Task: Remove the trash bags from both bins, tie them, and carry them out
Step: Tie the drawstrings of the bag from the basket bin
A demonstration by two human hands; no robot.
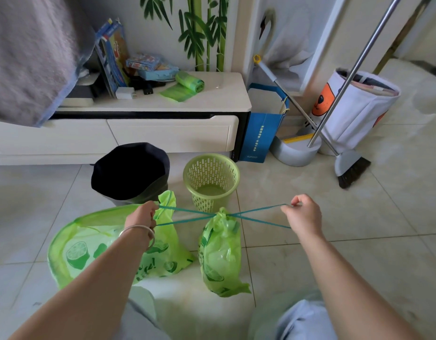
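A small green trash bag (220, 253) stands on the tiled floor, its neck cinched by teal drawstrings (195, 214) that cross above it. My left hand (142, 215) grips the strings' left ends; my right hand (301, 214) pinches the right ends, both pulled taut outward. A larger green lime-print trash bag (89, 249) lies open on the floor under my left forearm. Behind them stand a bin lined with a black bag (130, 171) and a bare green lattice bin (211, 180).
A white low cabinet (222, 99) carries a roll of green bags (188, 82), boxes and chargers. A blue paper bag (260, 136), a broom (351, 168) with dustpan, a metal pole (347, 77) and a white fabric hamper (359, 111) stand at right.
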